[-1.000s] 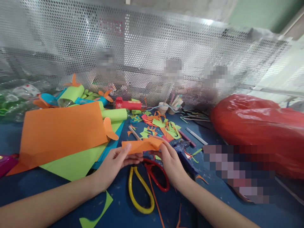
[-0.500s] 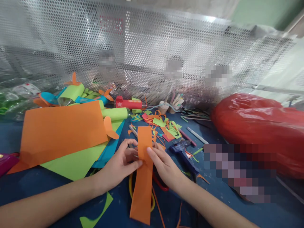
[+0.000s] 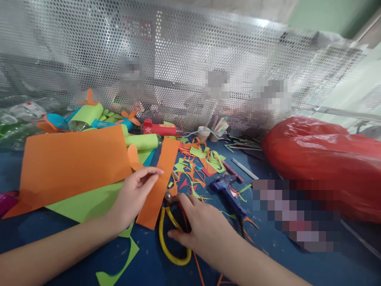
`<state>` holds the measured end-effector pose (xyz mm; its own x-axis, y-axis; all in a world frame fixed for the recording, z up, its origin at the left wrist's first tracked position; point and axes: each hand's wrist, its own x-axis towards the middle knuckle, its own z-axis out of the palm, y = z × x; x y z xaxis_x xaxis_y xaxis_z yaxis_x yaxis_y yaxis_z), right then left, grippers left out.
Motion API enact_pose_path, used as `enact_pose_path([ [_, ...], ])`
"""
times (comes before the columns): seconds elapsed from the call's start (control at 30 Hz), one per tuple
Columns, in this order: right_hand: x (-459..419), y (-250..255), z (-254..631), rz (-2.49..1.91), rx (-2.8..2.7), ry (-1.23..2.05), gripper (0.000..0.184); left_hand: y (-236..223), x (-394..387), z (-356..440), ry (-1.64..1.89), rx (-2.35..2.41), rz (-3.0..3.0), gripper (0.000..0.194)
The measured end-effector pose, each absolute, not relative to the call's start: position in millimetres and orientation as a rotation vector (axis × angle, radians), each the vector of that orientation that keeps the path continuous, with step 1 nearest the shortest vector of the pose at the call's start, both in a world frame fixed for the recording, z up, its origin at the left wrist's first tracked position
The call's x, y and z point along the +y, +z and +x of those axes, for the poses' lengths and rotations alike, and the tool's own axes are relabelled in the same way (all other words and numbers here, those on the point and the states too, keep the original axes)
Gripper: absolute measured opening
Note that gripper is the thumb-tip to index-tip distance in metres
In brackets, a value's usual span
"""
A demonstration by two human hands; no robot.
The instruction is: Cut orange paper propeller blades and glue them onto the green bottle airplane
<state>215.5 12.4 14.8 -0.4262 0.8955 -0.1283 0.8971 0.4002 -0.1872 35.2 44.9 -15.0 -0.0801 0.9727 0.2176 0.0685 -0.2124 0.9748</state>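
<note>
Left hand (image 3: pixel 132 198) was over the orange paper strip (image 3: pixel 152 204), thumb and index tips close together; couldn't tell if they gripped it. Strip sat near centre, slanted, far end leaning right, partly hidden by that hand. Right hand (image 3: pixel 205 224) was just right of the strip, over the scissors (image 3: pixel 168 196), thumb and fingers apart around the red handle; contact unclear. Yellow handle (image 3: pixel 161 234) showed to the left of the thumb.

Left side: big orange sheet (image 3: pixel 74 165) on top of a green sheet (image 3: pixel 89 202). Near left, a curved green offcut (image 3: pixel 131 251) on the blue table (image 3: pixel 342 270). Right of the strip, mixed paper scraps (image 3: pixel 198 153), then a blue glue gun (image 3: pixel 233 200) just beyond the right hand. Far right, large red plastic bag (image 3: pixel 321 159). Far left, clear plastic bottles (image 3: pixel 29 113). Far centre, a red-wrapped bottle (image 3: pixel 163 129) stood out, lying sideways. Perforated metal screen (image 3: pixel 184 59) ran across behind everything.
</note>
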Motion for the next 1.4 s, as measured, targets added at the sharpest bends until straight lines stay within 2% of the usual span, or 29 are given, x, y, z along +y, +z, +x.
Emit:
enact_pose_path([
  [0.23,8.7,17.7,215.8,1.873,2.735,-0.487,0.030,-0.4,48.7,29.1,1.504,1.221,1.237,0.018],
  [0.3,10.0,21.4,217.4,1.948,2.758,-0.418,0.029,1.2,49.8,28.0,1.560,1.223,1.233,0.018],
  [0.4,20.1,21.1,223.5,2.003,2.733,-0.143,0.026,0.4,50.0,28.3,1.592,1.229,1.231,0.017],
  [0.57,47.3,5.4,237.7,2.027,2.596,0.127,0.036,-9.1,38.9,38.6,1.359,1.230,1.284,0.013],
  [0.77,56.7,2.3,236.0,1.807,2.810,0.253,0.022,-20.9,19.7,51.6,0.970,1.127,1.631,0.013],
  [0.93,63.9,-8.0,231.9,1.461,3.033,0.115,0.028,-15.9,6.5,51.8,0.781,1.102,1.908,0.019],
  [1.03,66.1,-13.9,232.0,1.401,3.065,0.047,0.027,-12.2,2.6,47.1,0.725,1.096,2.037,0.021],
  [1.23,63.4,-11.5,234.3,1.509,3.016,0.020,0.039,-16.7,13.1,36.9,0.730,1.174,2.076,0.021],
  [1.4,76.1,-14.8,250.2,1.654,2.955,0.047,0.041,-19.9,20.9,35.2,0.760,1.240,1.886,0.025],
])
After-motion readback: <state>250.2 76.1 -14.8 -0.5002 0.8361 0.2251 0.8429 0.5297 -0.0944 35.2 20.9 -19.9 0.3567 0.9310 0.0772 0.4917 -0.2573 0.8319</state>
